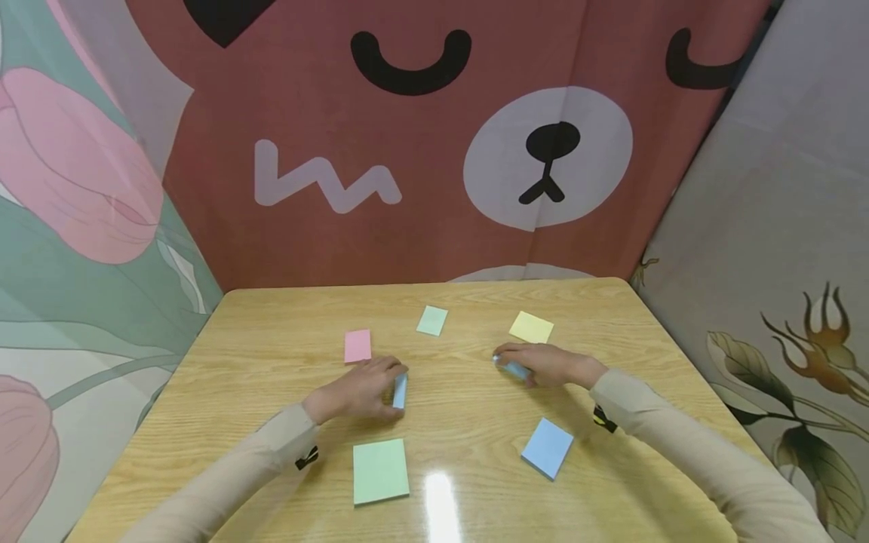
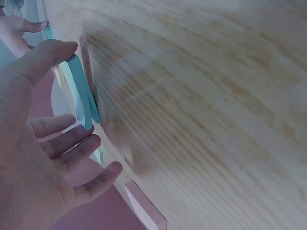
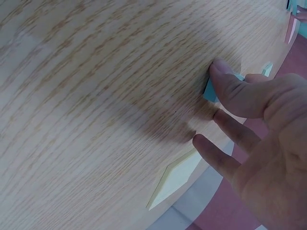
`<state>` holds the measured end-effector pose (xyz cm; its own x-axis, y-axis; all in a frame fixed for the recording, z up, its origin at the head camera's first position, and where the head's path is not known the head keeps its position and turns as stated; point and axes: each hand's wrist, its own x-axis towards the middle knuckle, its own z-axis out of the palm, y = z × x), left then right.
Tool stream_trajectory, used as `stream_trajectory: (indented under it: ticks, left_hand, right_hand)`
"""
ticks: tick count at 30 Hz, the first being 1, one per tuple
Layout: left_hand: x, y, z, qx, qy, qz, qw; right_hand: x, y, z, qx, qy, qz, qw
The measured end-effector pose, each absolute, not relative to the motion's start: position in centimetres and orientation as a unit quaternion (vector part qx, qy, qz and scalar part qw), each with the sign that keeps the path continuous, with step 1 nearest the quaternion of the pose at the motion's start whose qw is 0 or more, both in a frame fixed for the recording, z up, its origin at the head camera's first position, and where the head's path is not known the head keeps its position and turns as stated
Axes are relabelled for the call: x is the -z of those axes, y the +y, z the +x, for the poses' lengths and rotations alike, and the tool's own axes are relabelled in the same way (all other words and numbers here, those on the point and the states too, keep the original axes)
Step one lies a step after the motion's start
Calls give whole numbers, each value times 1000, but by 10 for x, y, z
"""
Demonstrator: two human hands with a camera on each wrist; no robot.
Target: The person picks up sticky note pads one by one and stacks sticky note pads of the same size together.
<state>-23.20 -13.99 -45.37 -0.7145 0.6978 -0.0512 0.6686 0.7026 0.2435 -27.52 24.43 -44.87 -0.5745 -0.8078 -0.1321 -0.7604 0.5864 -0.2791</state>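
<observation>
Between its thumb and fingers my left hand (image 1: pixel 363 388) pinches a light blue sticky note pad (image 1: pixel 400 391), left of the table's middle. The left wrist view shows that pad (image 2: pixel 82 93) tilted close to the wood; whether it touches is hard to tell. My right hand (image 1: pixel 548 365) grips another blue sticky note pad (image 1: pixel 514 368), partly covered by the fingers, right of the middle. Thumb and index finger hold this pad (image 3: pixel 210 91) low at the tabletop in the right wrist view, while two other fingertips reach down near the surface.
On the wooden table (image 1: pixel 468 422) lie a pink pad (image 1: pixel 357 346), a small pale green pad (image 1: pixel 432 320) and a yellow pad (image 1: pixel 532 327) towards the back. A larger green pad (image 1: pixel 381 472) and a blue pad (image 1: pixel 547 449) lie nearer. Printed curtains (image 1: pixel 326 249) hang around the table.
</observation>
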Motion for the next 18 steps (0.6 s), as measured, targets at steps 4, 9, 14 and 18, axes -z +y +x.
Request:
stream_trajectory:
  ticks: [4, 9, 14, 18]
  left_hand:
    - [458, -138, -233, -110, 917, 378, 66]
    - [463, -136, -233, -115, 916, 377, 71]
    - [463, -137, -234, -112, 918, 373, 71]
    - [464, -137, -236, -113, 917, 375, 68]
  right_hand:
    - [449, 244, -275, 92, 884, -442, 121]
    - [451, 244, -274, 81, 884, -446, 112]
    - [451, 243, -276, 83, 885, -446, 110]
    - [450, 244, -277, 82, 883, -451, 105]
